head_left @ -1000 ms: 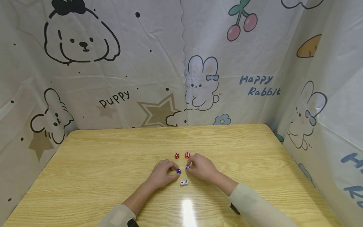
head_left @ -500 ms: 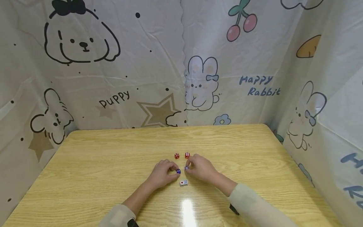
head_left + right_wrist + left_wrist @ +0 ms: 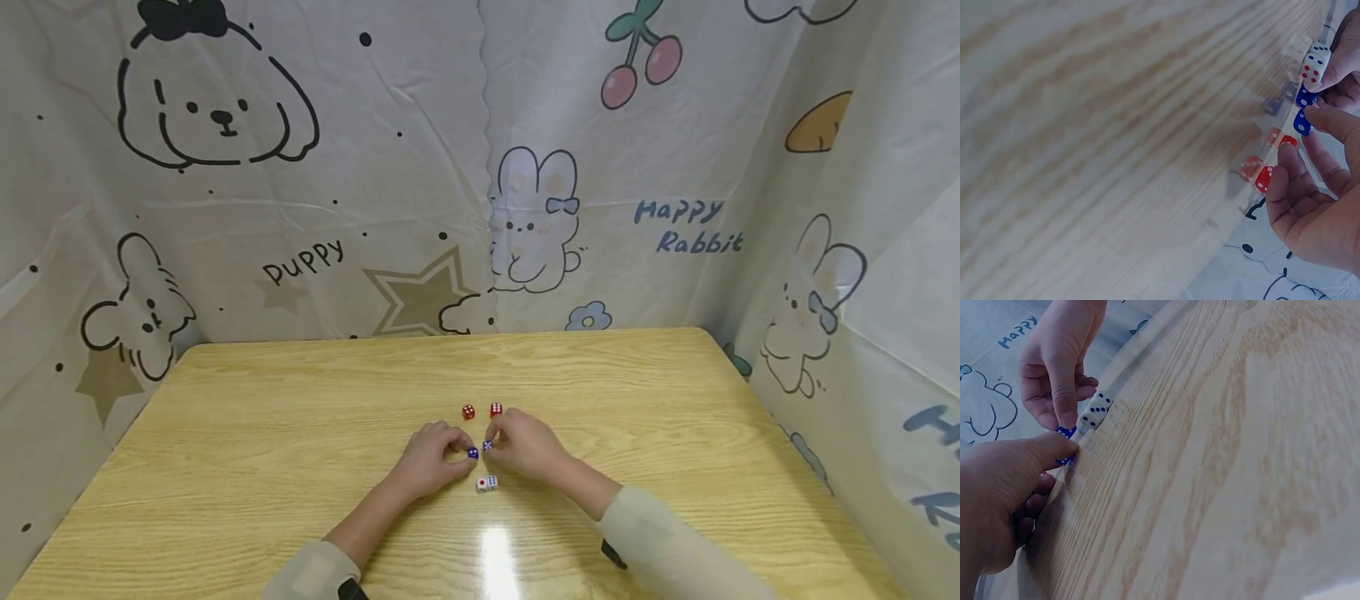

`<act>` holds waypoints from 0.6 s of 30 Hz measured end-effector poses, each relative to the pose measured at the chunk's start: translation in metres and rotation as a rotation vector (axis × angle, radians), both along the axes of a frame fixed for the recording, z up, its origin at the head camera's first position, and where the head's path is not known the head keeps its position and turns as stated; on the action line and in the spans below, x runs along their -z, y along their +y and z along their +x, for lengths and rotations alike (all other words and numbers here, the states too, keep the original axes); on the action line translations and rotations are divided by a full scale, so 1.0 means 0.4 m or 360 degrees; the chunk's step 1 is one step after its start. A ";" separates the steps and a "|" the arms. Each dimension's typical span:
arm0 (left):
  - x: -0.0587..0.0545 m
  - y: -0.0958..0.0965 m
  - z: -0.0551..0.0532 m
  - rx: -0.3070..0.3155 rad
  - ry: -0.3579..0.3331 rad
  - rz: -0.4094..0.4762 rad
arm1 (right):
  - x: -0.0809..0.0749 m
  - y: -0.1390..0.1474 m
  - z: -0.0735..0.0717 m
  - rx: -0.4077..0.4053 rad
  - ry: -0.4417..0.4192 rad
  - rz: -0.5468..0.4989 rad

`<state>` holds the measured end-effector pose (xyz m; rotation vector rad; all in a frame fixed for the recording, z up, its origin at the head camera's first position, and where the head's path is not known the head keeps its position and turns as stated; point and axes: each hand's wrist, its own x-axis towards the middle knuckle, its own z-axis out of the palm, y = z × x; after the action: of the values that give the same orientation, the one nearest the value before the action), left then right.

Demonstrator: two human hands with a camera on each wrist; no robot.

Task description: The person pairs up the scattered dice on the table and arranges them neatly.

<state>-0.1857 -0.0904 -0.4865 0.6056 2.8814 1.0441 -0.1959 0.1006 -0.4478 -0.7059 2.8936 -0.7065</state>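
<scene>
Blue dice (image 3: 1302,122), reflections (image 3: 1275,105) clear only from right wrist

The wood-grain tabletop (image 3: 300,400) looks smooth and glossy, reflecting light. On it, red dice (image 3: 468,412) and white dice (image 3: 482,485) look like smooth plastic, as do the blue dice (image 3: 472,453). Behind the tabletop hangs a creased, faintly shiny curtain (image 3: 435,167); over it, sleeves (image 3: 667,533) of matt cloth.
</scene>
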 end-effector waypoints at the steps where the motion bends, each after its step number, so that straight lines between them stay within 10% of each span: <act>1: -0.001 0.000 0.000 0.0001 0.0000 0.0001 | 0.000 -0.001 0.001 -0.0001 -0.0007 -0.0007; 18: 0.006 0.001 -0.006 -0.0013 0.0001 0.0009 | 0.010 -0.012 0.003 -0.0066 -0.0006 -0.0016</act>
<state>-0.1880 -0.0900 -0.4889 0.5949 2.8848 1.0537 -0.1947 0.0959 -0.4519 -0.7629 2.8650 -0.7170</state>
